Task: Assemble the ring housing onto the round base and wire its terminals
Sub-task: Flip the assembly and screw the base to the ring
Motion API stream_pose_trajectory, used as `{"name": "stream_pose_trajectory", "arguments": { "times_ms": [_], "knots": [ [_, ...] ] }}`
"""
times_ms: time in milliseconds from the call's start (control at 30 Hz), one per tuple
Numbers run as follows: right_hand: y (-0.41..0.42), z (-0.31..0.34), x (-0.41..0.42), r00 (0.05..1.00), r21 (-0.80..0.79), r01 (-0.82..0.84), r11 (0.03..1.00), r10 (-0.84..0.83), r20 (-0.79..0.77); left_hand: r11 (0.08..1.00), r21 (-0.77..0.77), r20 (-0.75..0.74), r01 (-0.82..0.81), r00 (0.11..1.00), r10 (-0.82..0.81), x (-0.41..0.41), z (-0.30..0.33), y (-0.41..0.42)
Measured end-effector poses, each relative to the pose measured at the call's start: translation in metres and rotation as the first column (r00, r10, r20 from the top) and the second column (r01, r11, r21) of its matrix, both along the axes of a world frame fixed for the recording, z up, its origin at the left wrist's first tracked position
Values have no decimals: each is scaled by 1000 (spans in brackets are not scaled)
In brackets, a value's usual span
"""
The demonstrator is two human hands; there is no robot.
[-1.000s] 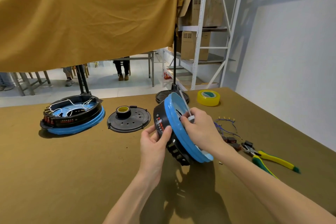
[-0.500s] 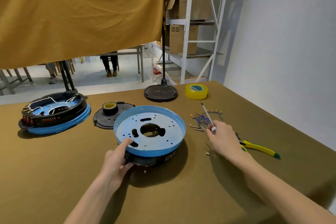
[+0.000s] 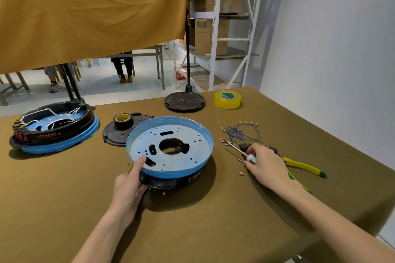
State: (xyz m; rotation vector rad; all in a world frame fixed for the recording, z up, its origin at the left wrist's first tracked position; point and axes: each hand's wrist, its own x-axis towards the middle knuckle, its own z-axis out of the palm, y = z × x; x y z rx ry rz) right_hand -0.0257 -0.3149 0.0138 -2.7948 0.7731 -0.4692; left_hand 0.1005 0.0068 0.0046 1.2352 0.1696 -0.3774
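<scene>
Olive-brown cloth covers the desk point(image 3: 64, 209), with a mustard curtain point(image 3: 85, 10) hanging behind it and white metal shelving point(image 3: 215, 28) beyond. Near the middle I see the round base, a pale blue metal dish with holes point(image 3: 171, 145), lying on top of the black plastic ring housing point(image 3: 171, 181). My left hand point(image 3: 130, 186) has its grip clamped on the near rim, thumb inside the dish and fingers under the black ring. My right hand point(image 3: 265, 164) rests on the desk to the right, grip closed round a thin metal screwdriver with a white handle point(image 3: 241, 152). Just beyond it lie blue wires with small brass terminals point(image 3: 239, 132). Yellow-handled pliers point(image 3: 303, 168) lie right of that hand. A finished blue-and-black assembly with white wires point(image 3: 53, 128) sits far left.
</scene>
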Motion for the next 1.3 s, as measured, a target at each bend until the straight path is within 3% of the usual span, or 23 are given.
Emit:
{"name": "stream_pose_trajectory", "arguments": {
  "times_ms": [133,267,367,433,567,633,700,767,867,1000,1133,1300],
  "knots": [
    [1,-2,-9,998,-69,13,998,-8,68,1000,1,13,11,1000,-11,-1,0,0],
    [12,-5,-18,972,-195,-126,973,161,171,1000,-8,9,7,1000,-7,-1,-1,0],
    [18,-9,-20,969,-98,-243,965,247,21,999,-33,0,3,1000,-3,0,-3,0],
    [18,-10,-20,962,-123,-270,955,263,-68,998,-51,-11,-30,999,30,0,-3,-1],
    [18,-8,-23,959,-127,-282,951,276,-63,994,-49,66,-94,993,97,-5,4,-1],
    [19,-6,-24,961,-9,-276,961,276,15,992,-52,204,-112,972,120,-5,16,-1],
    [21,-1,-22,953,185,-282,941,252,169,988,-18,445,-156,883,147,-4,36,-1],
    [24,8,-16,924,335,-310,890,199,326,970,103,716,-222,694,83,-3,58,-5],
    [33,26,-6,862,460,-382,802,130,489,907,285,879,-312,462,-118,-10,77,-16],
    [43,47,3,755,503,-464,729,29,655,767,494,868,-410,189,-458,-21,75,-33],
    [42,60,0,662,517,-456,725,-111,741,665,584,755,-465,11,-656,-29,55,-47],
    [43,53,-11,727,469,-430,772,-11,686,579,632,600,-516,-146,-786,-46,7,-60]
  ]
}}
